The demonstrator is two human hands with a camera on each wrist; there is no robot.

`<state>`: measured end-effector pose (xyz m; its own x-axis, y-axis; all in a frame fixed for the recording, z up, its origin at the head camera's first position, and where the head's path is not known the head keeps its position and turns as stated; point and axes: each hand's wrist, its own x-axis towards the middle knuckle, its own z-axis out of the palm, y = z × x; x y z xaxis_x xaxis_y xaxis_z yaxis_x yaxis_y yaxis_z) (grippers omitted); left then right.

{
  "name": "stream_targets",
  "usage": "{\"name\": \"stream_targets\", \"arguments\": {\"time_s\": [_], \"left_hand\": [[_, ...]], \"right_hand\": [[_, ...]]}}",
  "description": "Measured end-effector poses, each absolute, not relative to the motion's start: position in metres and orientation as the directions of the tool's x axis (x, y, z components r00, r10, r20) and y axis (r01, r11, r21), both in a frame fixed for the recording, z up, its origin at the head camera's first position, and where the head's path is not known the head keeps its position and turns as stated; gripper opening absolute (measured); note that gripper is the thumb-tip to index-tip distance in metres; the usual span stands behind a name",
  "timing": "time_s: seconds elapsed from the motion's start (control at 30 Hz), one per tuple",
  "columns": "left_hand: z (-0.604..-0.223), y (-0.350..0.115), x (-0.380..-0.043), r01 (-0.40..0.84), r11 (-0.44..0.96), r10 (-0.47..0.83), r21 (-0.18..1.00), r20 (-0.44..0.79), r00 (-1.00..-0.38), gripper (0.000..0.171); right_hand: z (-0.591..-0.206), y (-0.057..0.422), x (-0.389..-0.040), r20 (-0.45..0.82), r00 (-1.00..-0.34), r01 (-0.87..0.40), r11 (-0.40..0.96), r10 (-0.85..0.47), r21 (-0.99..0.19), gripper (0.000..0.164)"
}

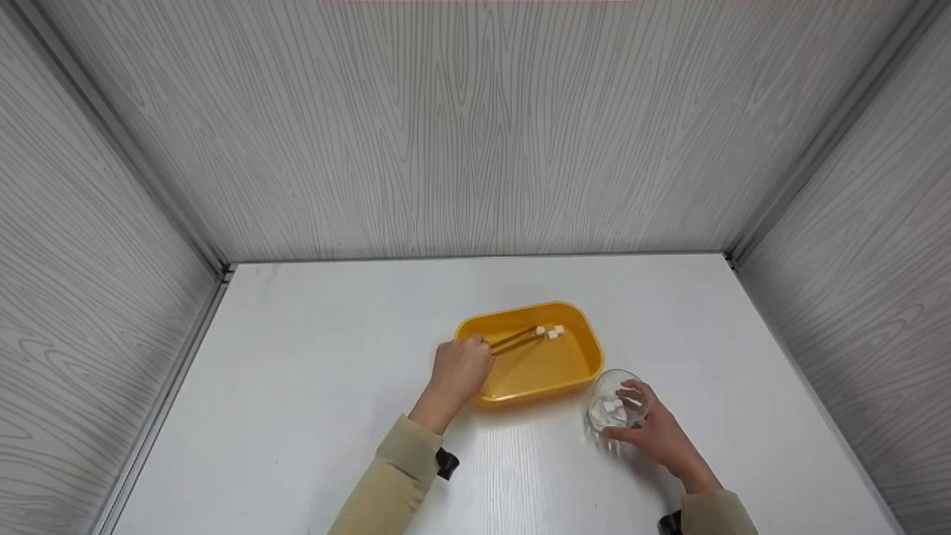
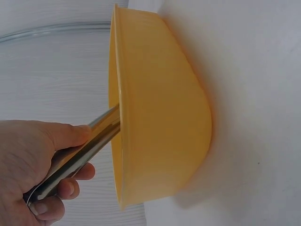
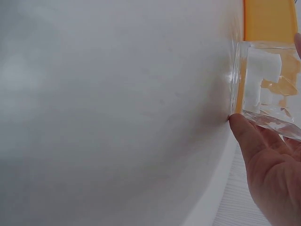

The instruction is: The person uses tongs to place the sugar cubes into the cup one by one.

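Note:
My left hand (image 1: 461, 365) grips metal tongs (image 2: 89, 149), thumb on one side and curled fingers on the other. The tongs reach over the rim into a yellow plastic basin (image 1: 546, 369). Inside it, their tips are at a white cube (image 1: 540, 330), with a few more white cubes (image 1: 553, 335) right beside it. Fingers and thumb of my right hand (image 1: 661, 432) curl round a clear glass (image 3: 270, 127) standing on the table near the basin's front right corner. White cubes (image 1: 612, 406) lie in the bottom of the glass.
The white table (image 1: 312, 357) carries the basin and the glass. Grey wood-grain panels (image 1: 475, 134) enclose it at the back and on both sides. Metal strips (image 1: 160, 405) run along its left edge.

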<state>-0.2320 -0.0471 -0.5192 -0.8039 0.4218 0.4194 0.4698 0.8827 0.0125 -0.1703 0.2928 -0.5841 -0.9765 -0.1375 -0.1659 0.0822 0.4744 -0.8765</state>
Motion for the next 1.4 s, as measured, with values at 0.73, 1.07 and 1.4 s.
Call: {"name": "stream_targets", "arguments": {"time_s": [0.73, 1.07, 1.4], "left_hand": [[-0.499, -0.048, -0.209, 0.502, 0.865, 0.454, -0.026, 0.468, -0.758, 0.022], [-0.479, -0.041, -0.189, 0.59, 0.806, 0.49, 0.039, 0.514, -0.704, 0.022], [-0.466, -0.033, -0.165, 0.698, 0.712, 0.54, 0.077, 0.576, -0.614, 0.021]], "right_hand": [[-0.583, 0.293, -0.169, -0.164, -0.976, 0.077, 0.476, -0.143, -0.876, 0.091], [-0.583, 0.293, -0.171, -0.175, -0.975, 0.088, 0.49, -0.135, -0.867, 0.09], [-0.583, 0.293, -0.17, -0.176, -0.973, 0.092, 0.455, -0.147, -0.886, 0.092]]}}
